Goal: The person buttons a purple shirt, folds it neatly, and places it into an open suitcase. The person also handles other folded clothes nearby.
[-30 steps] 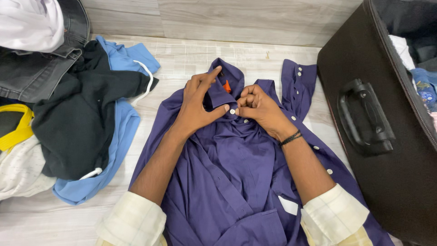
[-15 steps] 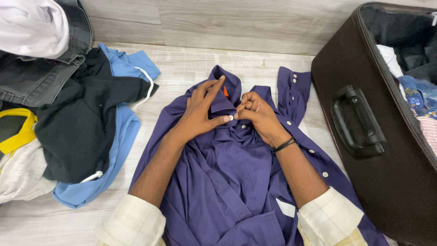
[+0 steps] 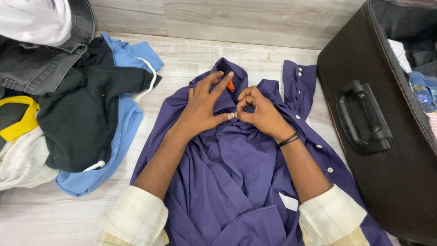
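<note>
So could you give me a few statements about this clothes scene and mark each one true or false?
1. Both hands, left hand and right hand, meet at a white button near the collar of the purple button-up shirt. True.
2. The shirt hangs on a hanger. False: it lies spread on the pale wooden floor.
3. The dark brown suitcase is zipped shut. False: it stands open, clothes inside.
4. A black wristband circles the right wrist. True.

Pale cream checked sleeves rolled up both forearms, a black cord bracelet (image 3: pixel 288 139) on the right wrist.
</note>
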